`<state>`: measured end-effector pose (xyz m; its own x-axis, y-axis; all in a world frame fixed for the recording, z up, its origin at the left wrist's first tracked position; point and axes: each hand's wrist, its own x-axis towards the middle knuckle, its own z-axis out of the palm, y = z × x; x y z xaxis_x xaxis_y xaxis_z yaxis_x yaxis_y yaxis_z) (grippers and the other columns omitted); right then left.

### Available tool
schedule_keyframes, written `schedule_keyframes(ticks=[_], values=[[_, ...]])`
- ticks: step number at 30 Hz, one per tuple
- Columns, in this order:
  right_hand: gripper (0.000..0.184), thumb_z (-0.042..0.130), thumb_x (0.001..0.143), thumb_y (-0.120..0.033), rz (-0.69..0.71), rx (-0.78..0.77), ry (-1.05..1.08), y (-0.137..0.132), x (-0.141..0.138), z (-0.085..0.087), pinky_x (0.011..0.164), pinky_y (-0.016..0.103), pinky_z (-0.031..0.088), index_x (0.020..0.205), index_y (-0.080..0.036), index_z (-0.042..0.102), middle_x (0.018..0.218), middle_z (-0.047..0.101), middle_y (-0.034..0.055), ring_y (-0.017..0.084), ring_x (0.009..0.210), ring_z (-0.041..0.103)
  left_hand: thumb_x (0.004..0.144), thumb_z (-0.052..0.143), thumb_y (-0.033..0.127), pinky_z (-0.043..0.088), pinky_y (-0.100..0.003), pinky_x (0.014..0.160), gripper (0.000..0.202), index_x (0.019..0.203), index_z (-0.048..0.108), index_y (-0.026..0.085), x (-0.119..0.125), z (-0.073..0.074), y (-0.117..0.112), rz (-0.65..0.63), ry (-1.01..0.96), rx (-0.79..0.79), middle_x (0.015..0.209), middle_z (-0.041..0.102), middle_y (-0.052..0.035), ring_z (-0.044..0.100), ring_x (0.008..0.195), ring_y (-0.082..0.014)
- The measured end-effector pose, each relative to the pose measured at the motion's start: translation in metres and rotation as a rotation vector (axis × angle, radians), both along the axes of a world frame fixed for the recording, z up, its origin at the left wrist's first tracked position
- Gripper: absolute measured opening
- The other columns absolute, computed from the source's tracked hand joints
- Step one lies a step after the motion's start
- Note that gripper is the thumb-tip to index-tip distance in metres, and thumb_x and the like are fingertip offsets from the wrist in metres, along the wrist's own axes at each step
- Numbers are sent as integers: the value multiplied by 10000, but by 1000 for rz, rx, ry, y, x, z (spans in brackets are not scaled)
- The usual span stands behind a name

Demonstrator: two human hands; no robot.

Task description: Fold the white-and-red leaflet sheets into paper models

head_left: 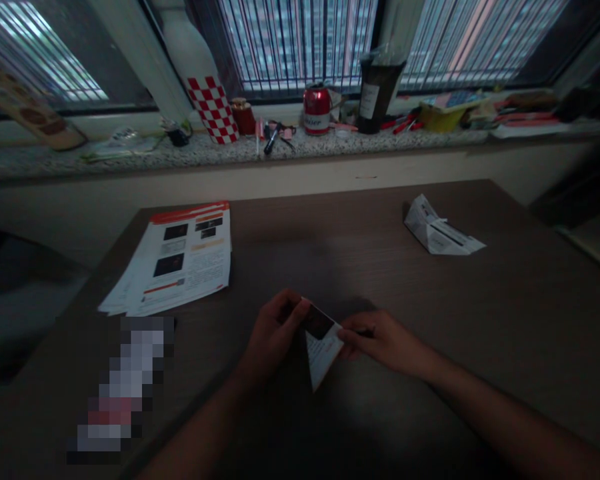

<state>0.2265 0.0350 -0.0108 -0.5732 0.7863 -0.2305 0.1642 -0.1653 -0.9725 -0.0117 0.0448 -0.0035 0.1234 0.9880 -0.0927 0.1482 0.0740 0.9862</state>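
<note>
A small folded sheet of printed paper (pixel 323 353) is held above the table, its pointed end toward me. Dark picture print shows near its upper edge, with lines of text below. My left hand (pixel 275 330) pinches its upper left corner between thumb and fingers. At the right edge, my right hand (pixel 375 339) grips the same paper, fingers closed. Farther back on the right of the table stands a folded paper shape (pixel 435 230) made from printed paper. The fingertips behind the held paper are partly hidden.
A stack of printed sheets (pixel 195 260) lies at the table's left. Nearer me is a blurred-out, pixelated object (pixel 125 390). Along the windowsill (pixel 300 150) stand a red-checkered white bottle (pixel 213 107), a red can (pixel 317 110), a dark cup (pixel 377 93) and assorted small items.
</note>
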Motion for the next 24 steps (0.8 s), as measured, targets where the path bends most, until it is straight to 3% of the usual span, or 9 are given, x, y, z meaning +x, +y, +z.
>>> schedule_keyframes(ticks=[5, 10, 14, 20, 24], values=[[361, 626, 1022, -499, -13, -14, 9, 1, 0, -3, 720, 284, 636, 998, -170, 774, 879, 796, 61, 169, 788, 777, 987, 652, 496, 452, -250, 660, 365, 796, 592, 191, -2, 0, 3, -25, 47, 5, 753, 631, 8, 586, 709, -152], [366, 637, 1009, -518, -92, 5, 40, 6, 2, -7, 711, 282, 640, 1004, -178, 773, 891, 795, 58, 169, 782, 778, 955, 704, 453, 531, -312, 821, 288, 1098, 688, 203, -7, 1, 6, -148, 15, -8, 1023, 750, -49, 703, 937, -219], [389, 671, 973, -554, -176, 1, 71, 14, 6, -8, 720, 301, 648, 1004, -179, 773, 898, 796, 69, 180, 792, 781, 938, 719, 426, 541, -320, 806, 266, 1077, 699, 200, -7, 2, 4, -226, 111, -18, 1010, 756, -57, 711, 921, -225], [430, 675, 946, -592, -202, -24, 61, 16, 4, -9, 728, 321, 647, 998, -172, 750, 896, 791, 85, 192, 788, 779, 929, 694, 344, 534, -291, 761, 154, 970, 709, 197, -1, 3, 2, -159, 170, 42, 926, 745, -33, 698, 846, -192], [402, 709, 938, -519, -362, 150, -40, 13, 2, -7, 648, 294, 608, 1165, -190, 680, 899, 757, 57, 174, 733, 738, 915, 697, 307, 535, -276, 721, 112, 934, 697, 196, 1, 7, 1, -60, 219, 90, 892, 732, -19, 689, 798, -178]])
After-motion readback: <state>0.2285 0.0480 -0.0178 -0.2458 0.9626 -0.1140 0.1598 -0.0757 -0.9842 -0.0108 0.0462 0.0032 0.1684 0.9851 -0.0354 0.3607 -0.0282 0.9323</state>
